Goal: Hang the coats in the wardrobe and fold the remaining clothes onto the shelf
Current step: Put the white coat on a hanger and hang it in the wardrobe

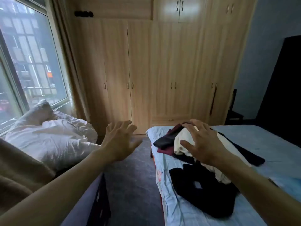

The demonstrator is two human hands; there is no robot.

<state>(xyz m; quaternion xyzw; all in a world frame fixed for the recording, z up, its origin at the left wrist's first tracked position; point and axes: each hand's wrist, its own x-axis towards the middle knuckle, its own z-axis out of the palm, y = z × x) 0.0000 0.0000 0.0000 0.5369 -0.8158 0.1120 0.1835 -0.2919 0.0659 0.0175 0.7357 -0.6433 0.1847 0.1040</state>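
A heap of clothes lies on the blue-sheeted bed (268, 144) at the right: a cream garment (182, 142), a dark grey piece (164, 139), a maroon piece (164, 150) and a black garment (205, 193) nearest me. My right hand (202, 144) hovers spread over the cream garment, holding nothing. My left hand (118, 141) is stretched out over the floor gap between the beds, fingers apart and empty. The light wooden wardrobe (162, 62) fills the far wall with all its doors closed.
A second bed with a crumpled white duvet (53, 137) and a pillow (39, 110) stands at the left under a large window (29, 59). Grey carpet (130, 185) runs between the beds to the wardrobe. A dark chair (234, 111) and dark panel stand at the right.
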